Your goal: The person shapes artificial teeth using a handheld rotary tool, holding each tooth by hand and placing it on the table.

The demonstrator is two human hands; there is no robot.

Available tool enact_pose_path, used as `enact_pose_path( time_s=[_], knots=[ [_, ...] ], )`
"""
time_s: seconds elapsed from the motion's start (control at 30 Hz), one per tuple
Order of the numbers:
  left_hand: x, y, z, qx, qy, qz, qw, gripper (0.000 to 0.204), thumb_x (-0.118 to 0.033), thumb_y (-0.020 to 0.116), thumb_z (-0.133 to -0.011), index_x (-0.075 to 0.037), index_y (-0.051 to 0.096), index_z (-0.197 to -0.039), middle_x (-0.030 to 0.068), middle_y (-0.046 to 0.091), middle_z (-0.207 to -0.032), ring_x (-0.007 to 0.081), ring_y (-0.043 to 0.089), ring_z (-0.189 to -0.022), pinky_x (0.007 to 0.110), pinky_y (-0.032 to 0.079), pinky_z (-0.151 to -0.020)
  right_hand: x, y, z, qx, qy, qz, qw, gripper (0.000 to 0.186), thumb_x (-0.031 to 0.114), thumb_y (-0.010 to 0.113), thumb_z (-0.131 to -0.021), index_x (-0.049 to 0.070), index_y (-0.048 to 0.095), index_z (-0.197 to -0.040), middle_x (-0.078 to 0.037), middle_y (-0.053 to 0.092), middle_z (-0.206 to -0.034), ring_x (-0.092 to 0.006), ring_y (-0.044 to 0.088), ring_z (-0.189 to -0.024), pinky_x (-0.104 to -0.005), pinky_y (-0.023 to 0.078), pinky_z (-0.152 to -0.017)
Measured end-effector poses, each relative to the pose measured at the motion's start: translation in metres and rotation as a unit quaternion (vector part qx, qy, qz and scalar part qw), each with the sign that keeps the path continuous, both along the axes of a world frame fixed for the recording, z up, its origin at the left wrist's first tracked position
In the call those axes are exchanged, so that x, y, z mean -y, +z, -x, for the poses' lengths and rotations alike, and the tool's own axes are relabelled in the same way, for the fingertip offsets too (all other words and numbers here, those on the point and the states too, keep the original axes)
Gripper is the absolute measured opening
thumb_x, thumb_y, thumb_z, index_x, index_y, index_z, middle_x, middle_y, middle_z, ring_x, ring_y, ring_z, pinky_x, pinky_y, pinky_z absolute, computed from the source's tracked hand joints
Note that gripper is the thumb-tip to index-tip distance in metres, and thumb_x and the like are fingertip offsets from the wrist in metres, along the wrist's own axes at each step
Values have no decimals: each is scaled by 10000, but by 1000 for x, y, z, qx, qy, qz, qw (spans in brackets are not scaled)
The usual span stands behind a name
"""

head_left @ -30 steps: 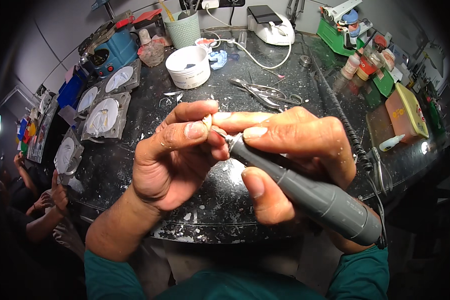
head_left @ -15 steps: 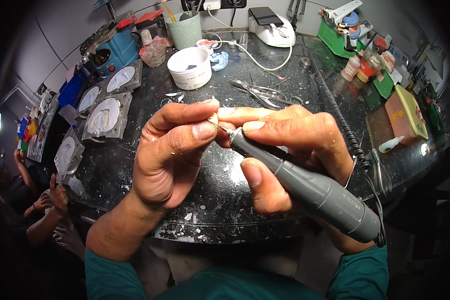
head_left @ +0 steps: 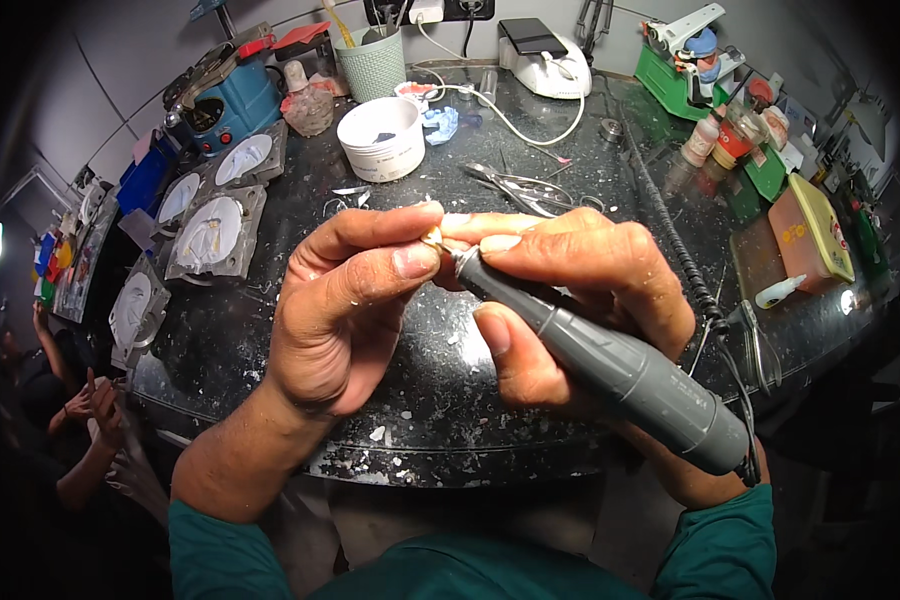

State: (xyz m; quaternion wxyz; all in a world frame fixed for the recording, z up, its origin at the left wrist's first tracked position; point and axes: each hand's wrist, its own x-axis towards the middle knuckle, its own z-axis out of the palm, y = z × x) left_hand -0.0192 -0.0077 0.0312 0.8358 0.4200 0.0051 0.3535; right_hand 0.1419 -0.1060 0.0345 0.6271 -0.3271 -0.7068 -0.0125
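Note:
My left hand (head_left: 342, 300) pinches a tiny cream-coloured, tooth-like piece (head_left: 431, 237) between thumb and forefinger, above the middle of the bench. Most of that piece is hidden by the fingertips. My right hand (head_left: 595, 275) is wrapped round a dark grey rotary handpiece (head_left: 620, 370), held slanting with its cord end toward me at the lower right. Its thin metal bur (head_left: 446, 248) points left and reaches the piece, seemingly touching it. The fingertips of both hands meet beside the bur.
The black bench (head_left: 440, 410) is speckled with white chips. Beyond my hands are a white tub (head_left: 382, 150) and metal pliers (head_left: 525, 190). Metal flasks with white plaster (head_left: 210, 235) stand left; a coiled cord (head_left: 680, 255) and a yellow-lidded box (head_left: 810, 235) lie right. Another person's hands (head_left: 100, 405) show far left.
The rear of the handpiece has shifted slightly left and up with my right hand. A little more of the cream piece shows at my left fingertips. The other person's hand has moved down and left.

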Motion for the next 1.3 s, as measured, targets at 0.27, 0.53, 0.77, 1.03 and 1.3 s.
enact_pose_path(
  time_s=[0.27,0.53,0.77,1.03,1.3],
  knots=[
    [5,5,-3,-15,104,-148,983,248,53,624,-869,50,630,-1117,182,707,-990,221,694,-966,352,554,-896,15,7,4,-37,9,84,996,332,-5,673,-835,12,469,-1095,-305,638,-1098,-259,664,-976,-334,526,-843],
    [7,0,0,-20,190,-279,941,210,95,643,-860,56,612,-1064,180,693,-1022,221,691,-972,324,548,-906,12,5,2,-42,27,83,995,306,9,649,-859,5,461,-1100,-250,632,-1007,-337,648,-1069,-383,519,-880],
    [9,3,1,-34,215,-302,928,210,97,649,-855,58,614,-1058,170,694,-1012,220,692,-969,314,545,-905,10,4,3,-43,42,71,996,318,-12,648,-849,-3,458,-1104,-204,616,-924,-371,643,-1083,-400,529,-883],
    [9,7,-1,-12,121,-156,980,276,35,629,-880,50,628,-1156,167,704,-1018,221,686,-959,344,540,-902,16,8,4,-57,28,112,992,312,9,651,-851,16,460,-1097,-287,629,-1085,-257,648,-1005,-339,520,-851],
    [0,5,2,2,-62,63,996,316,-104,597,-911,13,615,-1203,148,714,-991,231,683,-924,353,514,-919,18,7,5,-62,28,118,991,341,17,672,-856,30,460,-1122,-282,624,-1128,-252,637,-1020,-341,514,-846]
  ],
)
